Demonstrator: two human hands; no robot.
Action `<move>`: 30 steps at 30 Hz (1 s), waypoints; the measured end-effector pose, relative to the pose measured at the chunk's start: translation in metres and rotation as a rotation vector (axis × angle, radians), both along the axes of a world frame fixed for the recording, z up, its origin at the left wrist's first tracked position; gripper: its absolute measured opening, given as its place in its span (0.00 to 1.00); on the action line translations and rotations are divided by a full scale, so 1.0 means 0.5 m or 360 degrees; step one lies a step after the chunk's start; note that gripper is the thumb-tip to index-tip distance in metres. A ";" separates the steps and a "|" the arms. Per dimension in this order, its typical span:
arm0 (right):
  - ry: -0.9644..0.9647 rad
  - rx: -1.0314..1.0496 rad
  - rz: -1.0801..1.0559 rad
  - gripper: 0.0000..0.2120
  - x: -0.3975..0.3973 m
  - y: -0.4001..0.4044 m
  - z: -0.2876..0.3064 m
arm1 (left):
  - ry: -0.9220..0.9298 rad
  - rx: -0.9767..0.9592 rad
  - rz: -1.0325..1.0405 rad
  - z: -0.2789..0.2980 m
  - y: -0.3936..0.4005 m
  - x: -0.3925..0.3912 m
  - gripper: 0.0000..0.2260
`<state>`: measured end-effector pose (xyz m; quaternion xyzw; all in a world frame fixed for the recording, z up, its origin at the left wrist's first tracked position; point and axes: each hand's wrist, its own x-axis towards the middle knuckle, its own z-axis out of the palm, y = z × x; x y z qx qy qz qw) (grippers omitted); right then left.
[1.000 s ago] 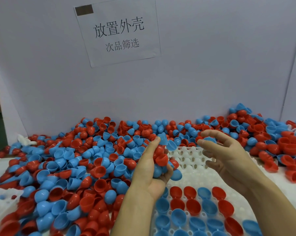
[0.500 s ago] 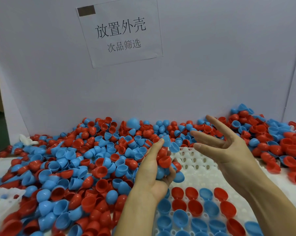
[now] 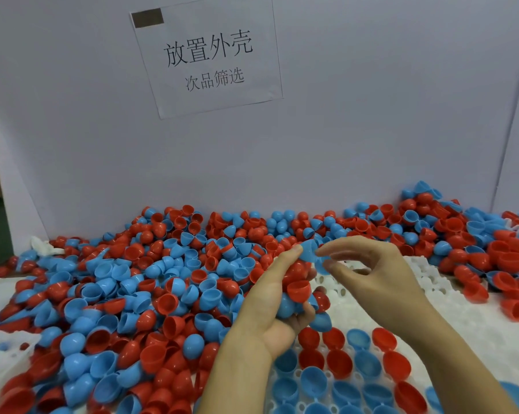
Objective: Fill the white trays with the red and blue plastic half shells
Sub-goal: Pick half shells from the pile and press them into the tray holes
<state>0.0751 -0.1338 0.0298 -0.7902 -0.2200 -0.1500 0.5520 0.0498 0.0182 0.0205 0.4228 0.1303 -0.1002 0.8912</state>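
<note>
My left hand (image 3: 267, 306) is cupped around a handful of red and blue half shells (image 3: 297, 288), held above the white tray (image 3: 449, 309). My right hand (image 3: 371, 273) reaches in from the right, and its thumb and fingertips pinch a blue half shell (image 3: 310, 251) at the top of that handful. The tray's near rows hold several red and blue shells (image 3: 338, 372), open side up. Its far rows show bare white sockets.
A big loose pile of red and blue half shells (image 3: 132, 288) covers the table to the left, behind and to the right of the tray. A second white tray (image 3: 1, 354) pokes in at the left edge. A grey board with a paper sign (image 3: 207, 55) closes the back.
My right hand, spread open half a second ago, has moved left to the handful and closed its fingertips on a blue shell. My left hand has stayed in place.
</note>
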 end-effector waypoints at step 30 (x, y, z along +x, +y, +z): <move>0.0652 -0.0898 -0.0224 0.05 0.001 -0.162 0.046 | -0.0257 0.0313 0.0055 -0.002 -0.015 0.001 0.13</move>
